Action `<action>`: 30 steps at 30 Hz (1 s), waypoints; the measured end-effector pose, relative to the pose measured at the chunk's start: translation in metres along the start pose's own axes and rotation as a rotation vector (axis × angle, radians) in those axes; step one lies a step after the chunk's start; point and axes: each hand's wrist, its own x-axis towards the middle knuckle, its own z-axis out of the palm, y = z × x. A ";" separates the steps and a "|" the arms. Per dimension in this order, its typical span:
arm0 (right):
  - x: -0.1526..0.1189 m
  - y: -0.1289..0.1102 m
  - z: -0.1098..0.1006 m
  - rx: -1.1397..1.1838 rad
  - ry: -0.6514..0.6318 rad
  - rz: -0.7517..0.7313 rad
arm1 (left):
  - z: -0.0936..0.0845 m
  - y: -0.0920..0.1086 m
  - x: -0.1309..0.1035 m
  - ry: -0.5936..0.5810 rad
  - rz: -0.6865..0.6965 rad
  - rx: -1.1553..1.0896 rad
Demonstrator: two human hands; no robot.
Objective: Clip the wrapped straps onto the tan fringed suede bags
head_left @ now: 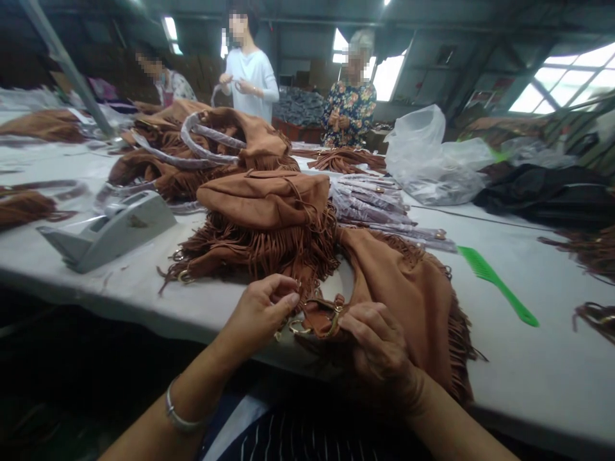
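A brown fringed suede bag (408, 288) lies at the table's front edge, its end with gold rings and a small strap turned toward me. My right hand (379, 339) has its fingers closed on that end, beside the metal hardware. Just left of the gold ring (298, 327), my left hand (264, 310) has its thumb and fingers brought together in a pinch; what they hold, if anything, is too small to make out. Behind my hands, another brown bag (269, 198) rests on a heap of long fringes (269, 246).
On the white table (504, 378) are a grey tape dispenser (120, 227), a green comb (500, 278), wrapped straps (369, 202), more brown bags (264, 134), clear plastic bags (432, 160) and black cloth (542, 192). Three people are beyond the table.
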 end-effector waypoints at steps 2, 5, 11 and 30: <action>-0.003 0.001 -0.001 -0.007 0.014 -0.020 | 0.001 0.002 0.001 -0.010 -0.001 -0.055; -0.007 0.002 0.000 -0.016 -0.007 -0.057 | 0.005 0.009 0.004 -0.010 0.052 -0.018; -0.007 -0.002 0.000 -0.043 -0.060 -0.091 | 0.025 0.025 0.026 -0.265 0.259 0.337; 0.001 0.002 0.001 0.070 -0.013 0.121 | 0.045 0.005 0.021 -0.184 -0.015 -0.449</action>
